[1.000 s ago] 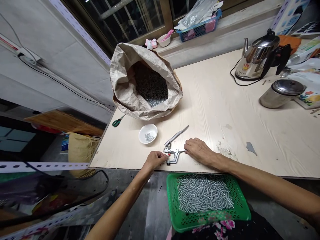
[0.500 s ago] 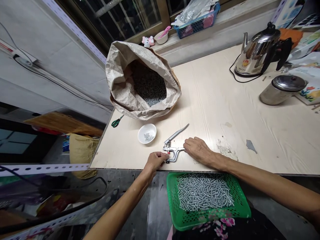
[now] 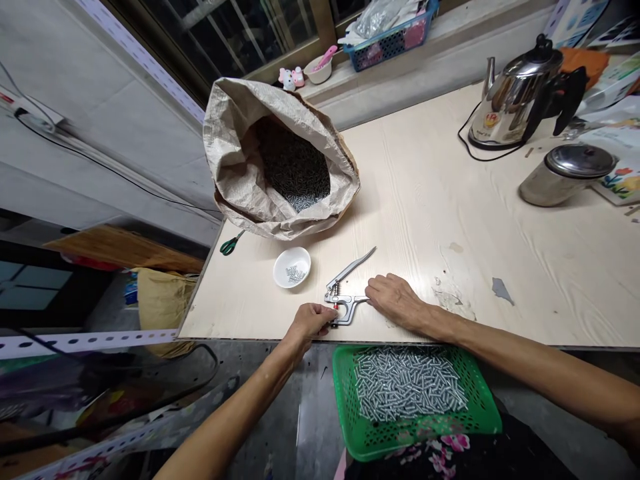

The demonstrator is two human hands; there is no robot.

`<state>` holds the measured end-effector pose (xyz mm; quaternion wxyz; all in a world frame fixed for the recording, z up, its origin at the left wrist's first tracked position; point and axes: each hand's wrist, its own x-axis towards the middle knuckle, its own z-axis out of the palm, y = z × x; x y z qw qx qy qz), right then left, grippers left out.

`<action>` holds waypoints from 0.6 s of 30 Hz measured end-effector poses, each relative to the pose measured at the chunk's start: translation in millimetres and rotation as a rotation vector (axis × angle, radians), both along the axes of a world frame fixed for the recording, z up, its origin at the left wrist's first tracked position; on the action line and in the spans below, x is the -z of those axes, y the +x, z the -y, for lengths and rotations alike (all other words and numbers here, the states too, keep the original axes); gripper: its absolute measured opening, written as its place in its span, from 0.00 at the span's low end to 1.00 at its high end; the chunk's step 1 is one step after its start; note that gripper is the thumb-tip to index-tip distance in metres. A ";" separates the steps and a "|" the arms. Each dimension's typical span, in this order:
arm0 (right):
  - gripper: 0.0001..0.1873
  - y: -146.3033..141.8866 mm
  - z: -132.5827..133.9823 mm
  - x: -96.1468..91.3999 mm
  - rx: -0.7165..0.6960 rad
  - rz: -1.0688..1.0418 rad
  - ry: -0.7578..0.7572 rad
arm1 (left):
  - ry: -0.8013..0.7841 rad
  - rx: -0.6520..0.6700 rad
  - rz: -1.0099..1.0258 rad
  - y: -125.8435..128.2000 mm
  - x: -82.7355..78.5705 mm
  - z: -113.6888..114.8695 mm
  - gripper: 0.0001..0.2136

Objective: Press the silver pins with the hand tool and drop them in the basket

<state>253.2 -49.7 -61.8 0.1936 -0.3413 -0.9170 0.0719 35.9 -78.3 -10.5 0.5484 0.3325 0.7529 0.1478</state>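
Silver snap-fastener pliers (image 3: 350,303) lie near the table's front edge, their upper handle raised and their jaws apart. My right hand (image 3: 395,301) is closed around the end of the lower handle. At the jaws, the thumb and fingers of my left hand (image 3: 311,322) are pinched together beside a small red part; whatever is between the fingertips is too small to make out. A white bowl (image 3: 279,268) with small metal pieces stands just behind my left hand. Below the table edge, a green basket (image 3: 345,417) holds a heap of silver threaded pieces.
An open woven sack (image 3: 225,153) of dark metal pieces stands at the back left, with green-handled scissors (image 3: 229,246) beside it. A steel kettle (image 3: 510,107) and a lidded metal canister (image 3: 547,180) occupy the right. A blue basket (image 3: 395,48) sits on the sill.
The view has shifted slightly. Both hands stay at the pliers, with the left fingertips still at the jaws and only a very small movement there.
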 end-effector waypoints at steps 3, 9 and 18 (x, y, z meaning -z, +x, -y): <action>0.11 0.1 0.0 -1.7 -0.002 0.011 0.012 | -0.031 -0.042 -0.006 1.7 -3.3 -0.3 0.14; 0.13 0.5 2.4 -1.2 -0.026 0.028 0.116 | -0.012 -0.058 0.034 2.5 -10.6 2.4 0.16; 0.15 3.4 5.8 -8.3 -0.079 -0.026 0.265 | 0.027 -0.155 0.119 -5.2 -5.0 17.7 0.18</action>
